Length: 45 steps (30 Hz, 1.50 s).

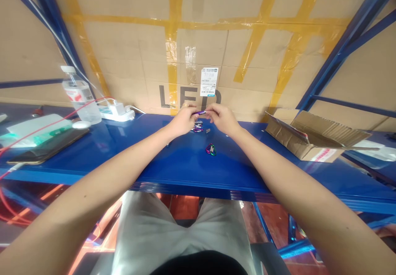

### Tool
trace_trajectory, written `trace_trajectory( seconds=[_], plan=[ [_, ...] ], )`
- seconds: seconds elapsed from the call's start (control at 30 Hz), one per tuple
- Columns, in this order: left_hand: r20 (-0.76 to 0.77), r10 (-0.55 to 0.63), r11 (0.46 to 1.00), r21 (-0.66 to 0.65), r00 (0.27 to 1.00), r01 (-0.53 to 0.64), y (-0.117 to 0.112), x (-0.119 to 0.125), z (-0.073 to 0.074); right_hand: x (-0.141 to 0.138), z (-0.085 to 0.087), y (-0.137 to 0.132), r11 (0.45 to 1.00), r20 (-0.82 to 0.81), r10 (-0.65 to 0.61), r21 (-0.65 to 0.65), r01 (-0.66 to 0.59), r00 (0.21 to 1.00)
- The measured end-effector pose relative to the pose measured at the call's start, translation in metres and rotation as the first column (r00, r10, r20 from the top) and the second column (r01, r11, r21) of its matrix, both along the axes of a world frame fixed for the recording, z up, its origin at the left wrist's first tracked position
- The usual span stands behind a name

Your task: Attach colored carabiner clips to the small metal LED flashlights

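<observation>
Left hand and right hand pinch, fingers nearly closed, what seems a purple clip; a slipping fingertip could drop it onto the counter.

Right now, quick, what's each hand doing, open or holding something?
Left hand: closed, holding a slim purple piece.
Right hand: fingers curled at the piece's other end; whether it grips cannot be told.

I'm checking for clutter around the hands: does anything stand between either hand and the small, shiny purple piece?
Nothing visible does. The left hand holds the small, shiny purple piece; the right hand is at its other end. Shiny, multicoloured metal clips lie lower in the picture, on the blue table.
</observation>
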<state>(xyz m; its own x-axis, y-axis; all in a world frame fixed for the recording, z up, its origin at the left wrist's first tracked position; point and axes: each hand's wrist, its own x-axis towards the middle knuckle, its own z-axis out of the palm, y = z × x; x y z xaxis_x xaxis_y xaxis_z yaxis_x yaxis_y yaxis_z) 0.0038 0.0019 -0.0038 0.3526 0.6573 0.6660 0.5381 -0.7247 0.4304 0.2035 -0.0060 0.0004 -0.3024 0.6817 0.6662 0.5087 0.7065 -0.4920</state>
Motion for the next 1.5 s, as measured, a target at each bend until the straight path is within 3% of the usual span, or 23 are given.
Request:
trace_trajectory(
  seconds=[0.17,0.37,0.53,0.6,0.67,0.73,0.83,0.9,1.03,1.13,1.33,1.5],
  plan=[
    [-0.022,-0.081,0.990,-0.119,0.996,0.078,-0.005,-0.009,0.005,-0.002,-0.007,0.006,1.000,0.004,0.025,-0.013,-0.025,1.000],
    [0.044,-0.132,0.990,-0.054,0.990,0.134,-0.010,-0.013,0.008,-0.006,-0.011,0.006,0.994,-0.053,0.034,-0.102,-0.039,0.998],
    [0.180,-0.129,0.980,-0.127,0.975,0.153,-0.011,-0.008,0.011,-0.009,-0.008,0.002,0.976,-0.185,0.102,-0.171,-0.134,0.977],
    [0.284,-0.081,0.964,-0.222,0.955,0.148,-0.011,-0.006,0.013,-0.010,-0.007,0.002,0.974,-0.211,0.109,-0.173,-0.147,0.971],
    [0.428,-0.023,0.902,-0.381,0.904,0.203,-0.012,-0.002,0.016,-0.009,-0.008,0.003,0.976,-0.207,0.108,-0.166,-0.143,0.972],
    [0.571,0.031,0.802,-0.504,0.820,0.321,-0.015,0.001,0.019,-0.009,-0.010,0.006,0.978,-0.203,0.102,-0.156,-0.135,0.974],
    [0.695,0.045,0.684,-0.545,0.717,0.485,-0.018,0.004,0.022,-0.007,-0.011,0.011,0.983,-0.226,0.099,-0.129,-0.131,0.969],
    [0.718,0.033,0.651,-0.544,0.696,0.530,-0.019,0.003,0.022,-0.006,-0.011,0.011,0.985,-0.235,0.102,-0.112,-0.131,0.967],
    [0.701,0.047,0.665,-0.554,0.712,0.501,-0.016,-0.004,0.019,-0.004,-0.008,0.009,0.987,-0.222,0.100,-0.103,-0.125,0.970],
    [0.684,0.033,0.646,-0.571,0.729,0.507,-0.014,-0.009,0.018,-0.003,-0.007,0.007,0.988,-0.203,0.087,-0.108,-0.111,0.975],
    [0.736,0.091,0.608,-0.575,0.671,0.548,-0.014,-0.008,0.017,-0.004,-0.010,0.007,0.983,-0.212,0.073,-0.151,-0.107,0.974],
    [0.738,0.040,0.644,-0.535,0.674,0.547,-0.013,-0.004,0.013,-0.005,-0.006,0.004,0.962,-0.269,0.083,-0.229,-0.148,0.960]
  ],
)
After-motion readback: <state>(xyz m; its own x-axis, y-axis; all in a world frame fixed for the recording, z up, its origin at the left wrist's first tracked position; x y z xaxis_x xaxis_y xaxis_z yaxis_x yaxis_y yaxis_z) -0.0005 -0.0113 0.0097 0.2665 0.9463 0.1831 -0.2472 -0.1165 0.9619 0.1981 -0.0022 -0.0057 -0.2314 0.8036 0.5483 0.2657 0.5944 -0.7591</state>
